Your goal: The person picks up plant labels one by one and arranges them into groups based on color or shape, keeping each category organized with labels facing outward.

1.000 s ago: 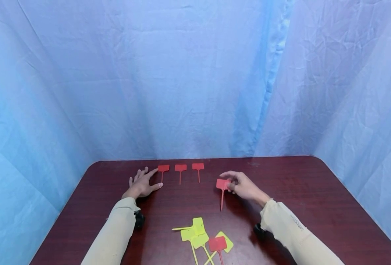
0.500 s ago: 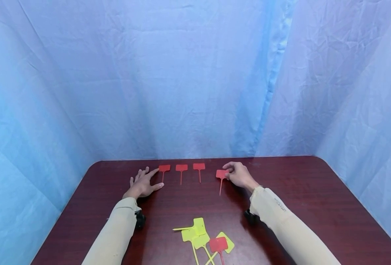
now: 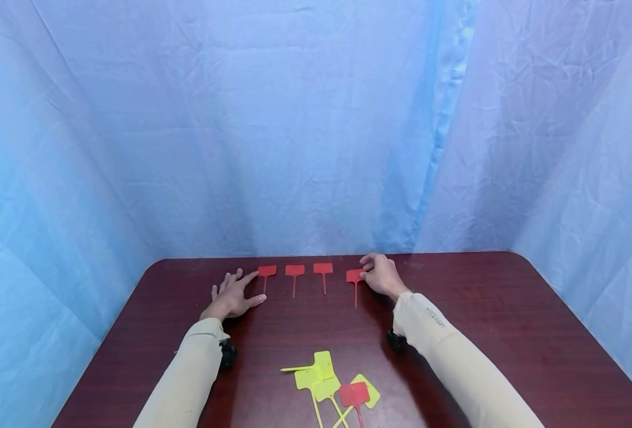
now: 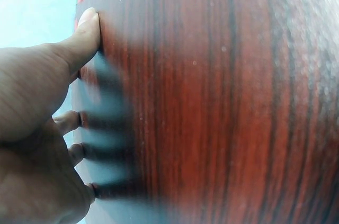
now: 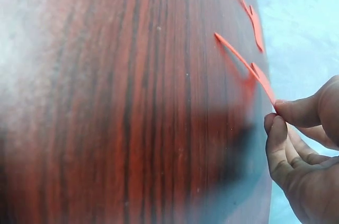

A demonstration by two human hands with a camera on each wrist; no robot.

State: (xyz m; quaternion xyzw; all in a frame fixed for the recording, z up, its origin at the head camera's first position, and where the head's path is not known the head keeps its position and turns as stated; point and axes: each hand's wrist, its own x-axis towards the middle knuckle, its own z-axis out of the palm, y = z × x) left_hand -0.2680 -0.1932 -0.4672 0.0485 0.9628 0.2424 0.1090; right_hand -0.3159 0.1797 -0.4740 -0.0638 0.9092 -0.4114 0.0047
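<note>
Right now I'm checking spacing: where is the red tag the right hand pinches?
In the head view, that red tag is just right of centre, near the table's far edge, between three other red tags and the right hand.

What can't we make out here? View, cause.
Head: lettering on the cream fabric right sleeve; too small.
Head: stem tip of the loose red rectangular plastic tag overlapping a yellow rectangular plastic tag; cut by bottom edge.
Head: right end of the held red rectangular plastic tag; behind the right hand.

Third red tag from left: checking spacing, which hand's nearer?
Right hand, right of the third tag, holding the fourth tag; left hand farther away, beside the first tag.
</note>
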